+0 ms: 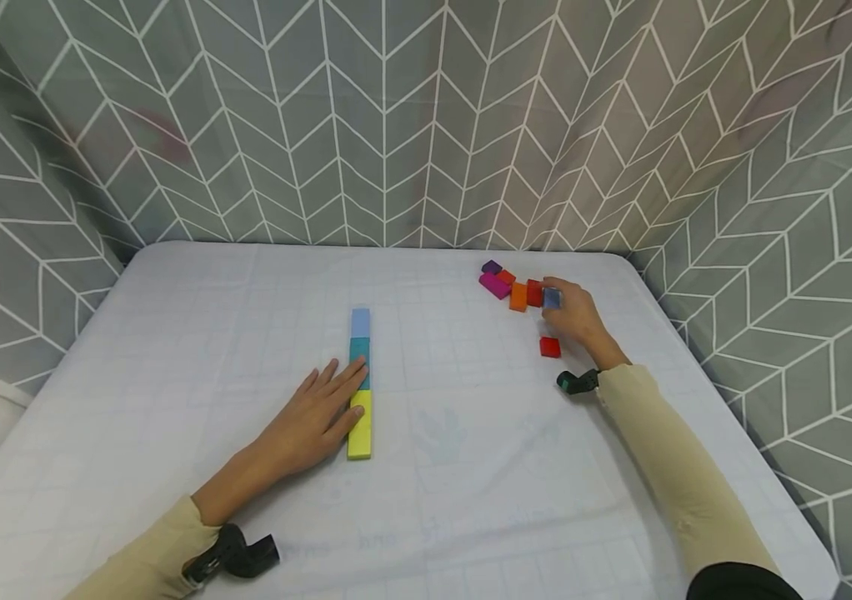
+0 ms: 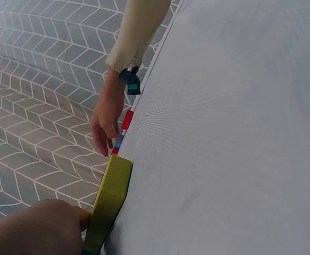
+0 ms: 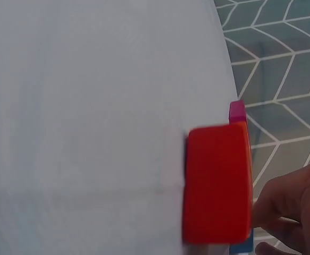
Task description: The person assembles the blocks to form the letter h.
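Observation:
My left hand (image 1: 313,427) lies against a straight row of blocks, its fingers stretched over the teal block (image 1: 359,347) and its thumb at the yellow block (image 1: 359,437). A light blue block (image 1: 361,322) forms the far end of that row. At the far right, my right hand (image 1: 579,318) pinches a greyish-blue block (image 1: 552,297) between thumb and fingers. Right beside it stands a red block (image 1: 534,292). A separate red block (image 1: 549,347) sits nearer to me, looming large as a red block (image 3: 217,183) in the right wrist view.
Left of the right hand cluster an orange block (image 1: 518,297), a magenta block (image 1: 494,285), a small orange-red block (image 1: 505,276) and a purple block (image 1: 492,267). The white-covered table (image 1: 441,500) ends at a patterned grey curtain (image 1: 411,125) behind and to the right.

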The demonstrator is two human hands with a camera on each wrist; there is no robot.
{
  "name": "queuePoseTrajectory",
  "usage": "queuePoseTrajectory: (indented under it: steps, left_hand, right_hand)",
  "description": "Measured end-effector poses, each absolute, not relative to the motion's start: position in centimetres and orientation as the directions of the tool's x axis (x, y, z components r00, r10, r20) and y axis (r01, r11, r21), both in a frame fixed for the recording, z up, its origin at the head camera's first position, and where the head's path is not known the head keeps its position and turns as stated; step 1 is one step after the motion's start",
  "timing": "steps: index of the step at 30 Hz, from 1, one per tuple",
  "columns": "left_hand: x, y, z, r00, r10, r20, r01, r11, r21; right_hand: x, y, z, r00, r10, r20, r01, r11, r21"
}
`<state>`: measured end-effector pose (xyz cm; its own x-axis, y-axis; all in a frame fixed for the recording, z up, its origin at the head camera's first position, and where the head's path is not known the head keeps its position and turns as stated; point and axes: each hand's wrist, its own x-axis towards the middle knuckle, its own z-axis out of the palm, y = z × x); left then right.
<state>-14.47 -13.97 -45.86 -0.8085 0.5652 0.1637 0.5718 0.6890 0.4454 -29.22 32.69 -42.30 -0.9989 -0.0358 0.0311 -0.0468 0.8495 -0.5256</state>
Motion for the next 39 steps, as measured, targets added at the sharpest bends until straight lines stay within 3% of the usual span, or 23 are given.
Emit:
queuePoseTrajectory:
  steps: [16,39]
  left_hand:
    - [-14.5,-14.0,-45.9,-0.809,0.566,0.159,0.572,0.697,0.432]
    - [-14.4,-14.0,-45.8,-0.811,0.565,0.151,0.568,0.701,0.432]
  right_hand:
    - [-29.2,33.8,-42.4,-0.999,-0.025,-0.037,-0.002,0.862,-0.506]
    - [-28.8,34.1,-41.8,-0.999,0.004,0.036,-0.017,0.820,-0.572]
